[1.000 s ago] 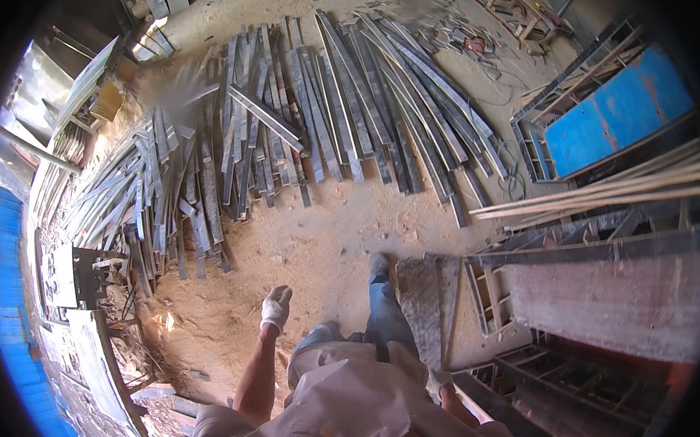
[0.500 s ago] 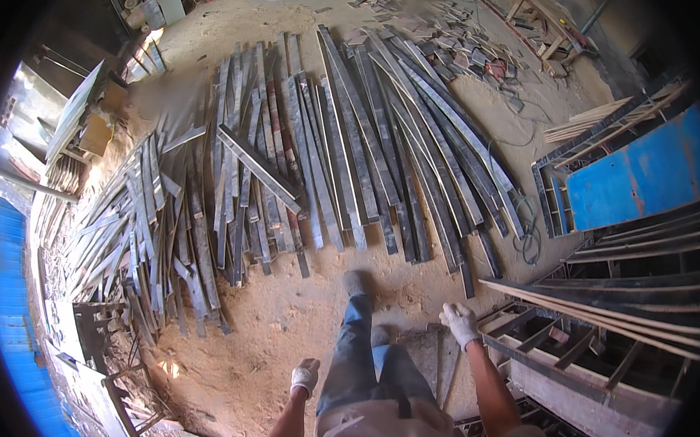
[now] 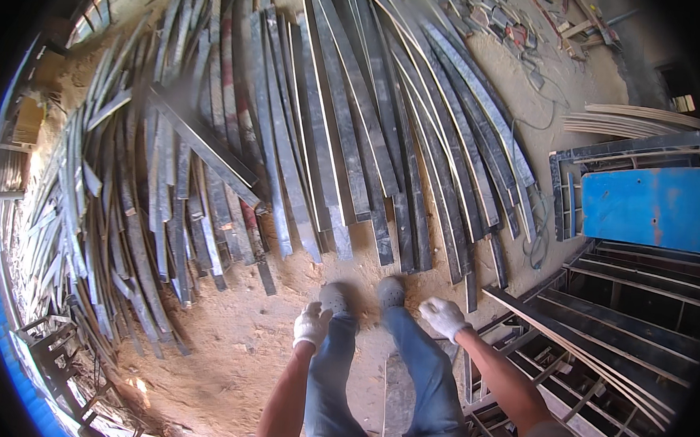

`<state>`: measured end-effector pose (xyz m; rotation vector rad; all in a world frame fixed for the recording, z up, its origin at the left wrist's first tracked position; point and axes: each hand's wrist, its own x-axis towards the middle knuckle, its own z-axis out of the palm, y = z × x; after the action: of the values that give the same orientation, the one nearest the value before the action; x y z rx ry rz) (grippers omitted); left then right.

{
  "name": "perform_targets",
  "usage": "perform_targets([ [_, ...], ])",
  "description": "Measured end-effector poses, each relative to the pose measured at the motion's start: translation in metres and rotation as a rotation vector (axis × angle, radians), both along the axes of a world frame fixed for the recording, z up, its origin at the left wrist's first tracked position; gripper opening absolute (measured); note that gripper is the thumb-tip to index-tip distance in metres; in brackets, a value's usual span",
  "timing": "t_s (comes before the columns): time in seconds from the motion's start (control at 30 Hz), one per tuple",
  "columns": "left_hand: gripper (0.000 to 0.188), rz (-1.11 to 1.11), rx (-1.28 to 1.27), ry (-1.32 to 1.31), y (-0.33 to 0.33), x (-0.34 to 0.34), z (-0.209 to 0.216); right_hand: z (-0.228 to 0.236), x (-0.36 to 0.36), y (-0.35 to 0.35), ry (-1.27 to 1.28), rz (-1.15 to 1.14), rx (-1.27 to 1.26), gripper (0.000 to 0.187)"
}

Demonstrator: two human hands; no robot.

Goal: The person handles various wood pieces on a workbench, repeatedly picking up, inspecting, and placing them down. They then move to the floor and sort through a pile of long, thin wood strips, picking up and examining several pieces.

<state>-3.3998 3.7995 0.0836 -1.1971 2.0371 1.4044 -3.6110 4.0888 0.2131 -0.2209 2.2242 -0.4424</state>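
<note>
White work gloves cover both hands, held in front of my legs. My left hand (image 3: pixel 313 325) is by my left knee, its fingers loosely curled with nothing visible in them. Over the ground beyond my right knee, my right hand (image 3: pixel 443 317) is also empty, with its fingers bent together. Ahead of my feet lies a broad spread of long, dark-faced wooden strips (image 3: pixel 352 171), mostly side by side. One shorter dark strip (image 3: pixel 203 143) lies slantwise across the others. Neither hand touches the strips.
At right stands a dark frame rack (image 3: pixel 623 292) with a blue panel (image 3: pixel 643 206). Thin wooden strips (image 3: pixel 588 350) jut from the rack toward my right arm. A cable (image 3: pixel 535 236) curls on the ground. Broken wood pieces (image 3: pixel 487 20) litter the far right.
I have moved closer to the strips and my view has tilted down. Both feet now stand side by side near the strip ends. My hands have come closer together, still empty.
</note>
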Motion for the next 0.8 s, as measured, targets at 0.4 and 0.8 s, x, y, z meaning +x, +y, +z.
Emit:
perform_targets([
  [0.4, 0.082, -0.019, -0.287, 0.046, -0.014, -0.163, -0.156, -0.250, -0.086, -0.090, 0.169, 0.268, 0.088, 0.043],
  [0.8, 0.070, 0.139, -0.419, 0.139, 0.011, -0.285, -0.247, -0.372, -0.260, -0.160, 0.659, 0.173, 0.245, 0.103],
])
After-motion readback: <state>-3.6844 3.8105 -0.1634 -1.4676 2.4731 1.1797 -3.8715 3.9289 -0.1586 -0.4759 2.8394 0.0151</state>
